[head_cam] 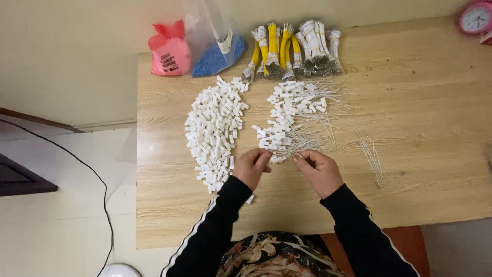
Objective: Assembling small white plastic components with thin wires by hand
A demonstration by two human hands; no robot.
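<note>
Two hands meet at the near edge of the bench [410, 169], and you work right at the foot of the wired pile. Your left hand [252, 166] is curled almost closed, fingertips pinched on what looks like a small white plastic piece [267, 154]; your right hand [319, 169] is likewise nearly closed, thumb and forefinger nipping something fine at the fingertips, probably a thin wire, though it is too small to tell for certain. Keep both pinches light and close to the tips, and bring the two parts together low over the wood so that nothing springs away. Just beyond your fingers lies the pile of white pieces with wires [292, 115], their thin leads fanning out to the right; draw from its near edge so the leads do not tangle. To the left of it, apart by a strip of bare wood, sits the pile of plain white pieces [215, 128], within easy reach of your left hand. A few loose wires [371, 156] lie to the right, well apart. Farther back stand bundled yellow and white wire bunches [292, 48], and at the far left corner a red bag [169, 51] and a clear bag of blue granules [218, 51]. A pink clock [476, 18] sits at the far right corner.
</note>
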